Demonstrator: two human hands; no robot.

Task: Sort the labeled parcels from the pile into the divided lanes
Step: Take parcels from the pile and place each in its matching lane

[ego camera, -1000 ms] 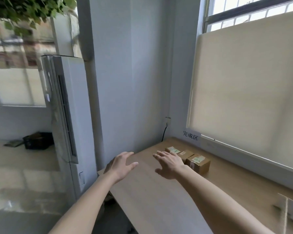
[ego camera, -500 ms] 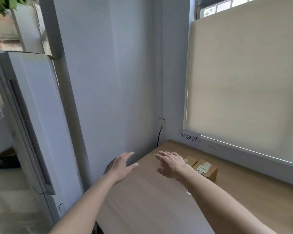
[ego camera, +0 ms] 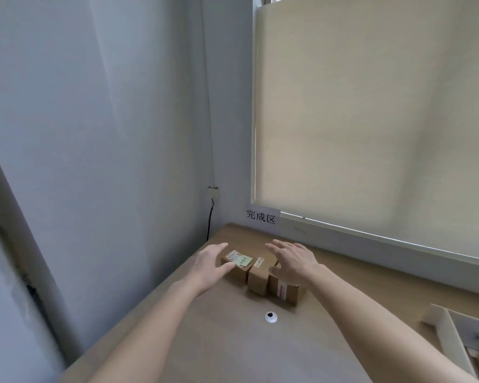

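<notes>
Three small cardboard parcels stand in a row on the wooden table (ego camera: 233, 341) near its far left corner. The left parcel (ego camera: 238, 265) carries a green and white label on top. The middle parcel (ego camera: 257, 280) has a small white label. The right parcel (ego camera: 286, 291) shows a label on its front face. My left hand (ego camera: 209, 265) reaches flat to the left parcel's left side, fingers straight. My right hand (ego camera: 293, 259) hovers over the right parcel with fingers spread, hiding its top. Neither hand grips anything.
A white paper sign with black characters (ego camera: 261, 217) leans on the window sill behind the parcels. A white cable grommet (ego camera: 271, 317) sits in the table. White divider walls of the lanes (ego camera: 448, 333) show at the lower right. A wall stands on the left.
The view has swung right and down, closer to the table. Both hands have moved forward to the row of parcels, left hand to its left end, right hand over its right end.
</notes>
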